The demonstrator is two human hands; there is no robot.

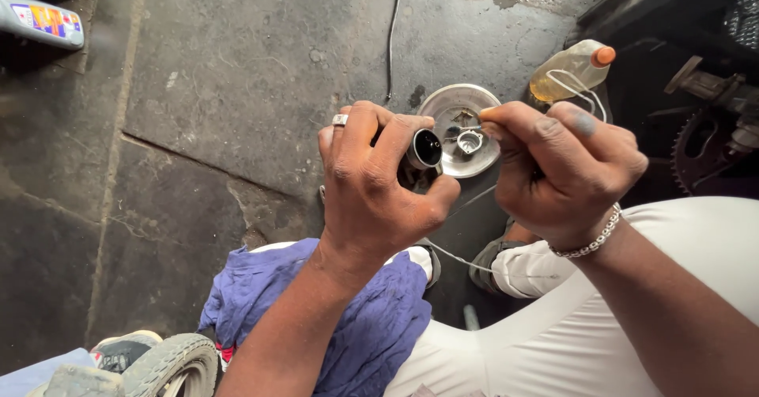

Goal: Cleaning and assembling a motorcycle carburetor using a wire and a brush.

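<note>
1. Nearest the camera, a purple cloth (pixel 371 318) lies over the person's lap, on white trousers (pixel 553 342). At the lower left, a small rubber tyre (pixel 170 365) shows at the frame's edge.
2. Above the cloth, the left hand (pixel 371 183) is raised with a silver ring on one finger. Its grip is closed around a short black tube (pixel 424 150) with a shiny metal rim, the open end turned toward the right hand.
3. Just beside it, the right hand (pixel 565 172) wears a silver chain bracelet (pixel 589 239) at the wrist. Its grip is closed, thumb and forefinger pinched on a thin wire (pixel 466 258), which runs down from the fist and curves across the lap. The fingertips sit close to the tube's mouth, not touching it as far as can be told.
4. Beyond the hands, on the stone floor (pixel 237 88), a round metal dish (pixel 458 128) holds a small metal part (pixel 469 141).
5. Farther right, a clear plastic bottle (pixel 571 69) of yellowish liquid with an orange cap lies tilted beside dark machinery and a toothed sprocket (pixel 696 148).
6. At the far top, a thin cable (pixel 391 33) runs across the floor, and a grey container with a coloured label (pixel 43 19) lies at the top left.
</note>
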